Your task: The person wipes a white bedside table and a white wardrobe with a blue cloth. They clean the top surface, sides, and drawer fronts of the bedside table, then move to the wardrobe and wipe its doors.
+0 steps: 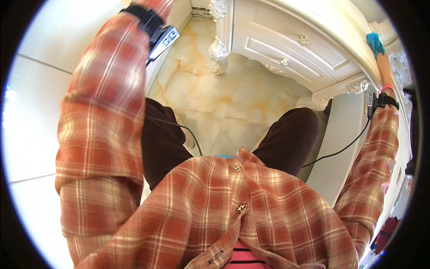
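At the far right, my right hand [382, 60] holds a bunched blue cloth [374, 43] on the cream top edge of a carved white drawer cabinet [285, 43]. Much of that hand is covered by the cloth. My left hand is past the upper rim of the picture. Only its wrist, with a black strap [142, 18], shows at the top left. The cabinet front has raised panels, ornate drawer knobs [303, 41] and a scrolled leg [217, 53].
Marble-patterned floor tiles [201, 87] lie between my knees and the cabinet. A glossy white panelled surface [37, 117] runs along the left. Black cables [346, 148] run from the wrist devices. A low pale ledge [339, 134] is beside my right knee. A dark red object [384, 235] sits at lower right.
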`<state>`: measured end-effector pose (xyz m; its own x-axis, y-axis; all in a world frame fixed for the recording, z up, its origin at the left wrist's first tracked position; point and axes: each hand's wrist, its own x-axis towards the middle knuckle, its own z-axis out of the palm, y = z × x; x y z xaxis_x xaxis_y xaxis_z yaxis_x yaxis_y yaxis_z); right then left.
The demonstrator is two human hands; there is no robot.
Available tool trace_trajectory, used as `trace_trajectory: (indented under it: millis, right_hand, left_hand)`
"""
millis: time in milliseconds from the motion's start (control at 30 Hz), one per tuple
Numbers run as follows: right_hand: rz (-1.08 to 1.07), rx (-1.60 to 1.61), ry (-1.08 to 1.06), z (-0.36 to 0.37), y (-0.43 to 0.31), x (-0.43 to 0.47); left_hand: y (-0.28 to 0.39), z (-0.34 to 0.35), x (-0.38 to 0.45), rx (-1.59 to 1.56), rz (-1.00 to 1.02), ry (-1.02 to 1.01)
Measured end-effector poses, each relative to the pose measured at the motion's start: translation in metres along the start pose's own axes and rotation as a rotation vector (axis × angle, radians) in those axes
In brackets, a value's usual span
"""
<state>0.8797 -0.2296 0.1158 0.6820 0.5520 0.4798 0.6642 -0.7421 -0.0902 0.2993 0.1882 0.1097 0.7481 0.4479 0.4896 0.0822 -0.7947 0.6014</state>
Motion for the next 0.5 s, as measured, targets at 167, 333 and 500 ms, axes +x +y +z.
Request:
trace_trajectory:
  millis: [167, 333, 500]
  right_hand:
    - [-0.014, -0.115, -0.027, 0.007, -0.006, 0.002]
    - [-0.060, 0.169, 0.322, -0.023, -0.097, -0.043]
    - [-0.235, 0.682, 0.318, -0.060, -0.285, -0.153]
  left_hand:
    - [0.070, -0.102, -0.116, 0.124, -0.186, 0.018]
    - [0.174, -0.183, -0.240, -0.079, -0.272, 0.500]
    - [0.239, -0.196, -0.305, 0.135, 0.125, 0.481]
